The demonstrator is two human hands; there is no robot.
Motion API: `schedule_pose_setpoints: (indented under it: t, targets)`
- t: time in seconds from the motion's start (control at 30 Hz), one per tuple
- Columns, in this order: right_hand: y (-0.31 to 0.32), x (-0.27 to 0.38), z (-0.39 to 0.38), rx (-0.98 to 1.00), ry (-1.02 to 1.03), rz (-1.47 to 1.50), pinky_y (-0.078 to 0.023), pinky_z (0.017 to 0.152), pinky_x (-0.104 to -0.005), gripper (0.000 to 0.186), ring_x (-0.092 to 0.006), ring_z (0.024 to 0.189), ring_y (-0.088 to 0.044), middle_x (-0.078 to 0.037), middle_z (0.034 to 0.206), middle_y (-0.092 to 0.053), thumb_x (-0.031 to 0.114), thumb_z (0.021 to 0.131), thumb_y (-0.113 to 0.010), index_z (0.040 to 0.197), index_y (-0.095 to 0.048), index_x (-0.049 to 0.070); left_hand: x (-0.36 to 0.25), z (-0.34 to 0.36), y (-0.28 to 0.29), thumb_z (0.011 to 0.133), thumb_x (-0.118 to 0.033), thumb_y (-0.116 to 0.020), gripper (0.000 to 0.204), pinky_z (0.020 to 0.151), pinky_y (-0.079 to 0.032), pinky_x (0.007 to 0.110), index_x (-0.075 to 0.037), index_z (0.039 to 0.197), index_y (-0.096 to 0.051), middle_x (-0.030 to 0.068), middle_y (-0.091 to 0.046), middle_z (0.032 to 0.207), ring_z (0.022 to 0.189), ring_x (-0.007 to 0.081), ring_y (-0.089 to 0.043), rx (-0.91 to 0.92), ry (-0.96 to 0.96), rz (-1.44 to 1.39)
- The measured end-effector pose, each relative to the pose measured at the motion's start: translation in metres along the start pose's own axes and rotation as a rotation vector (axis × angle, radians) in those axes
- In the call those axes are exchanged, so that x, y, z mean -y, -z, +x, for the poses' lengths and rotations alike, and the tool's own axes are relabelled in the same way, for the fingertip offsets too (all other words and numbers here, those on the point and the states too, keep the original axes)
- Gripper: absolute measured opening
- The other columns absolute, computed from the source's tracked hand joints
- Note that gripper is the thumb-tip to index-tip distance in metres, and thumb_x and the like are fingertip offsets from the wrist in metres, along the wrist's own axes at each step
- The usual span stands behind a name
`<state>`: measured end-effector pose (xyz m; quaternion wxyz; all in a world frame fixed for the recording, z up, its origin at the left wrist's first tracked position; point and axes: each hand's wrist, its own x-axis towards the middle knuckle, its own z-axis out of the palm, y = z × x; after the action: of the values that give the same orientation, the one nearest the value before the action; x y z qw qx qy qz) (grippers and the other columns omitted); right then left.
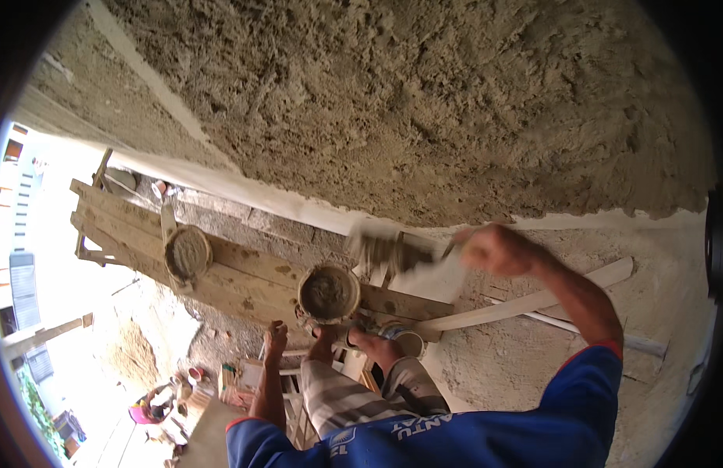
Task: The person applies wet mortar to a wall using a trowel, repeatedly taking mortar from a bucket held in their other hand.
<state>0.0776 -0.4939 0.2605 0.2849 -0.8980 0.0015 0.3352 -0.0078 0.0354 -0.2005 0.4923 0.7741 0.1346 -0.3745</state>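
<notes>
My right hand [494, 251] grips a trowel [447, 251] loaded with grey mortar [381, 249], blurred, above the plank walkway and just below the rough plastered wall [408, 109]. My left hand [275, 337] hangs low near the planks' edge with fingers curled; whatever it might hold is too small to make out. Between and ahead of my hands, a round bucket of wet mortar [328, 292] sits on the planks by my feet. A second mortar bucket [187, 253] stands farther left on the same planks.
The wooden plank platform [120, 226] runs diagonally beneath me. A pale bucket [404, 343] is beside my right foot, and a long board [533, 296] slants to the right. Far below left are a sand heap [135, 351] and a crouching person [155, 409] among scattered items.
</notes>
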Motion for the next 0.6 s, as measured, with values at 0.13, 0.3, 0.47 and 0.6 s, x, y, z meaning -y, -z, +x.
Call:
schedule_pose_setpoints:
  t: [0.13,0.3,0.47,0.6]
  targets:
    - [0.081,0.027,-0.105,-0.718,-0.026,-0.052,-0.052,0.069,-0.0331,0.018,-0.0128,0.057,-0.055,-0.007,0.072,-0.062,0.018,0.092,-0.055,0.094,-0.064,0.002,0.044,-0.044,0.037,0.086,-0.026,-0.058,0.042,0.063,-0.048,0.030,0.001,0.118,-0.050,0.0081,-0.058,0.086,0.077,0.0163,-0.057,-0.104,0.046,-0.068]
    - [0.059,0.053,-0.126,-0.594,0.151,-0.205,-0.053,0.066,-0.0318,0.033,-0.0144,0.067,-0.059,-0.009,0.089,-0.062,0.013,0.084,-0.061,0.113,-0.054,0.000,0.045,-0.060,0.014,0.083,-0.025,-0.058,0.040,0.058,-0.049,0.032,0.002,0.112,-0.058,0.0130,-0.065,0.081,0.067,0.0176,-0.060,-0.150,0.209,-0.048]
    - [-0.055,-0.046,-0.022,-0.380,0.032,-0.016,-0.048,0.056,-0.0381,0.034,-0.0280,0.063,-0.063,-0.017,0.074,-0.064,0.016,0.080,-0.064,0.111,-0.056,0.002,-0.022,-0.090,0.012,0.088,-0.029,-0.058,0.042,0.068,-0.052,0.034,-0.008,0.122,-0.047,0.0110,-0.057,0.101,0.089,0.0209,-0.058,0.010,0.229,-0.285]
    - [-0.091,-0.096,0.061,-0.356,-0.092,-0.057,-0.051,0.062,-0.0415,0.039,-0.0320,0.070,-0.066,-0.018,0.079,-0.066,0.018,0.080,-0.065,0.115,-0.058,0.002,-0.026,-0.128,0.035,0.089,-0.027,-0.058,0.041,0.070,-0.052,0.036,-0.008,0.124,-0.047,0.0086,-0.058,0.097,0.087,0.0199,-0.059,-0.019,0.211,-0.300]
